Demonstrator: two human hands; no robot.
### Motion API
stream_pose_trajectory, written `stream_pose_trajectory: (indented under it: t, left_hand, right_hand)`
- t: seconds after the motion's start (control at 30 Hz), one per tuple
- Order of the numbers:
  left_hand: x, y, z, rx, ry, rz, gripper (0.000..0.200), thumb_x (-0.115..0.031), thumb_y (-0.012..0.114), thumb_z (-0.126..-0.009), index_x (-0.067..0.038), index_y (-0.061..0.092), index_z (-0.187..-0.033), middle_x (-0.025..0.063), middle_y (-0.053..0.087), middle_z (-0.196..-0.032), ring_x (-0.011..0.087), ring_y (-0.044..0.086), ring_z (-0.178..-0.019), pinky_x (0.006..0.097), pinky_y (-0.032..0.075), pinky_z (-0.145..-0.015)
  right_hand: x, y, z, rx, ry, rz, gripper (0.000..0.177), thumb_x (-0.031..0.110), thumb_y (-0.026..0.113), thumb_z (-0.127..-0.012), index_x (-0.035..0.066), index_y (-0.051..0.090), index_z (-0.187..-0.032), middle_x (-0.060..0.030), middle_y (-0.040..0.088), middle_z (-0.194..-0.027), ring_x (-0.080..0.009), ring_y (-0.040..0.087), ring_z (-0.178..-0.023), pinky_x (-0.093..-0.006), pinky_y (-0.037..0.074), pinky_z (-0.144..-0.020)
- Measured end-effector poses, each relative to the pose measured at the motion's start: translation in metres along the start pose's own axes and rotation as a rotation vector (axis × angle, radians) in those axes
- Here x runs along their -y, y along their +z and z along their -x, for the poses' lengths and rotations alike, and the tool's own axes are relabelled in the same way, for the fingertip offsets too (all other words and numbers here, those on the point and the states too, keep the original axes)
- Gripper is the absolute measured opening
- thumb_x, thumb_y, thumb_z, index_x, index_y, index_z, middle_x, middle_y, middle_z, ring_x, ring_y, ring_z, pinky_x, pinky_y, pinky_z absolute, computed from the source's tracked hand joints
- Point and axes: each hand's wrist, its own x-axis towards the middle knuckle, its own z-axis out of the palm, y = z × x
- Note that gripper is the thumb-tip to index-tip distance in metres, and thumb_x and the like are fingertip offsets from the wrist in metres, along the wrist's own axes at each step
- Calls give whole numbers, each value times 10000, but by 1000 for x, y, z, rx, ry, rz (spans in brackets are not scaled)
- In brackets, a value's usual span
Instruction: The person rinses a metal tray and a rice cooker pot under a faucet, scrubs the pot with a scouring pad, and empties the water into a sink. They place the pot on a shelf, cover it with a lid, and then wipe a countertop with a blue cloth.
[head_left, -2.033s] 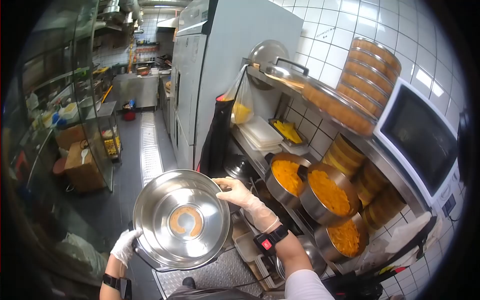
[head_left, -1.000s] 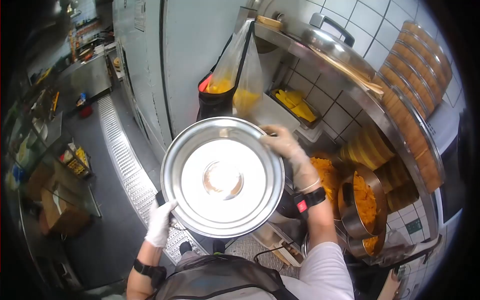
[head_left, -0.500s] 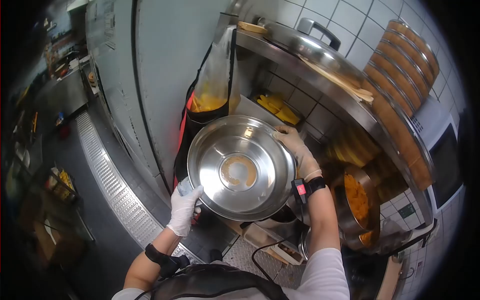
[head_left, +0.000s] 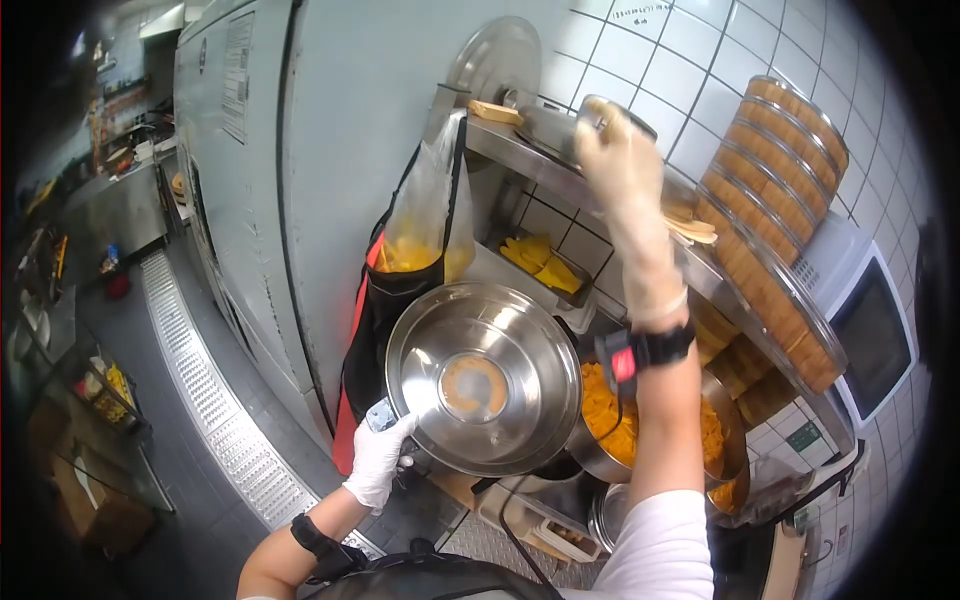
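Observation:
A large steel bowl [head_left: 530, 370] tilts in front of me, a brownish residue ring on its bottom. My left hand [head_left: 378, 462], in a white glove, grips its lower left rim; a small pale blue item [head_left: 380, 414] shows at the fingers. My gloved right hand [head_left: 622, 165] is raised over the shelf, somewhat blurred, its fingers curled at the handle of a metal lid [head_left: 550, 130]. The hand and wrist hide much of this lid.
The steel shelf [head_left: 570, 175] also carries stacked wooden steamers [head_left: 775, 160]. Below are a pot of orange shreds [head_left: 610, 410] and a tray of yellow pieces [head_left: 540, 262]. A bag with yellow contents [head_left: 408, 250] hangs by the grey door [head_left: 350, 120]. A microwave [head_left: 872, 320] stands right.
My right hand has let go of the bowl's rim and moved up to the lid. The bowl sits lower in view and is still held by my left hand. The view has shifted.

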Motion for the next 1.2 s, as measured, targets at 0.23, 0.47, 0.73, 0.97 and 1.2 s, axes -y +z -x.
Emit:
stream_pose_trajectory:
  t: [0.23,0.47,0.73,0.97,1.2]
  left_hand:
    - [6,0,-4,2,46,52,303,-161,697,-828,-87,588,-1101,-21,622,-797,35,524,-522,170,391,-365]
    - [6,-2,-2,52,79,104,202,-144,674,-844,-73,601,-1018,-18,605,-750,37,510,-500,168,380,-362]
    - [7,-4,-4,50,58,69,200,-146,678,-835,-84,615,-1015,-33,613,-791,32,504,-513,169,374,-366]
    - [3,-1,-2,50,57,14,162,-231,655,-857,-107,602,-945,-38,573,-628,47,463,-387,187,322,-333]
    - [2,1,-2,28,40,39,164,-239,677,-847,-107,600,-908,-47,555,-593,39,449,-366,182,302,-319]
  right_hand:
    - [-30,10,-69,356,429,-615,370,355,665,-797,106,645,-1070,-90,611,-938,-210,522,-830,-323,444,-756]
    - [-39,17,-68,360,394,-714,357,327,599,-826,58,610,-1061,-103,559,-982,-215,532,-849,-270,419,-808]
    - [-15,-21,-62,133,370,-975,401,388,570,-850,62,570,-1082,-63,519,-996,-160,464,-972,-287,378,-877]
    - [6,-99,-12,57,358,-1222,266,274,643,-845,75,571,-1005,-71,563,-941,-182,550,-901,-322,506,-780]
    - [24,-159,103,84,285,-1240,159,189,564,-812,51,553,-891,-50,564,-910,-120,527,-841,-251,412,-788]
